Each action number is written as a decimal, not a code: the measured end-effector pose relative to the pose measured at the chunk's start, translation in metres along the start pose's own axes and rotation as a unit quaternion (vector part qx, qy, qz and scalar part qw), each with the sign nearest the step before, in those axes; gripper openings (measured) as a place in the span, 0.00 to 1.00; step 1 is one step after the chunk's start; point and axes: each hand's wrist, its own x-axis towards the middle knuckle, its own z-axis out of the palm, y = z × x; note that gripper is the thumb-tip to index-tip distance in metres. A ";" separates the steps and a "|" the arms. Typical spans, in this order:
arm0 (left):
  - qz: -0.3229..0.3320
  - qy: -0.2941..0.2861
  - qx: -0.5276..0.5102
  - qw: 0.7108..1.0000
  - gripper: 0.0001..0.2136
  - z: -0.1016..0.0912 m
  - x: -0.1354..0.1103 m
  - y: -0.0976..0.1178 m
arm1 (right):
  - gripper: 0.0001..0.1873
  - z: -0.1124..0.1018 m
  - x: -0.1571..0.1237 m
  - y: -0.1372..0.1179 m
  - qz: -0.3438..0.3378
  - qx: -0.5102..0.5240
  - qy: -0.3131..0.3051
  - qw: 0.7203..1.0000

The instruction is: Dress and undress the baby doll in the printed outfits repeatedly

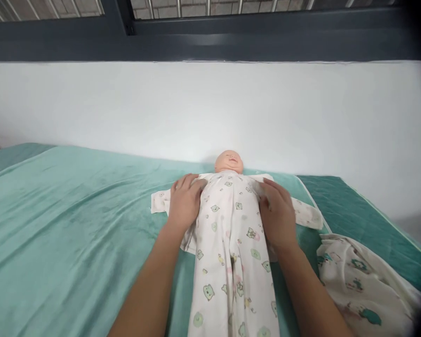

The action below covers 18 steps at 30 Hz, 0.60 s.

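Note:
A baby doll (228,162) lies on its back with its head near the wall. A white long-sleeved baby top (307,214) is spread beneath it, sleeves out to both sides. Over the doll's body lies a white baby garment (231,224) printed with green bears, its two legs stretching towards me. My left hand (185,201) rests at the left upper edge of this garment, fingers extended, thumb apart. At the opposite edge, my right hand (278,213) touches the cloth with bent, parted fingers. Neither hand shows a firm grip. The doll's arms and legs are hidden.
A green sheet (73,234) with wrinkles covers the bed. Bunched white printed cloth (365,285) lies at the lower right, beside my right forearm. Behind the doll's head rises a white wall (161,107), below a dark window frame (231,44) with metal bars beyond.

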 end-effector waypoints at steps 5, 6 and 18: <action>-0.009 -0.040 -0.022 0.999 0.23 0.011 0.005 -0.002 | 0.24 0.015 0.012 0.009 -0.014 -0.055 -0.108 0.993; -0.021 -0.038 -0.019 0.999 0.24 0.011 0.007 -0.004 | 0.25 0.016 0.016 0.013 -0.024 -0.082 -0.123 0.989; -0.156 -0.063 0.044 0.985 0.24 0.007 0.016 -0.021 | 0.23 0.002 0.043 0.067 0.118 -0.106 -0.164 0.974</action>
